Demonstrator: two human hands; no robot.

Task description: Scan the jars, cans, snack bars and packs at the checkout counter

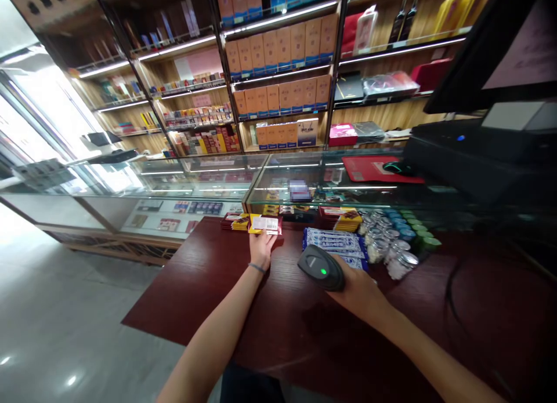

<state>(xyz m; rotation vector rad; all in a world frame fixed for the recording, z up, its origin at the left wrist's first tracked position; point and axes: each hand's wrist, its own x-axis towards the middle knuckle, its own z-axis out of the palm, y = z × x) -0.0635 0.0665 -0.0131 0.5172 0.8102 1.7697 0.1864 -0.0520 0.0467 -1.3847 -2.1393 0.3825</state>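
My left hand (pixel 261 249) is closed on a flat red-and-yellow chocolate bar (pixel 265 224), its white barcode label turned up toward me. Just left of it, by the glass case, lies a small pile of similar bars (pixel 235 220). My right hand (pixel 359 290) grips a black barcode scanner (pixel 321 267) by its handle, and a green light glows on top. The scanner's head points forward and left, apart from the bar. Blue-and-white wrapped snack bars (pixel 335 243) lie in a row just beyond the scanner, partly hidden by it. Another stack of red-and-yellow bars (pixel 342 218) sits behind them.
Small lidded jars (pixel 398 255) and green-and-blue-topped containers (pixel 418 229) stand right of the snack bars on the dark wooden table (pixel 195 281). A glass display case (pixel 209 182) borders the far edge. A dark monitor (pixel 483 55) looms at upper right; a cable (pixel 450 293) crosses the table.
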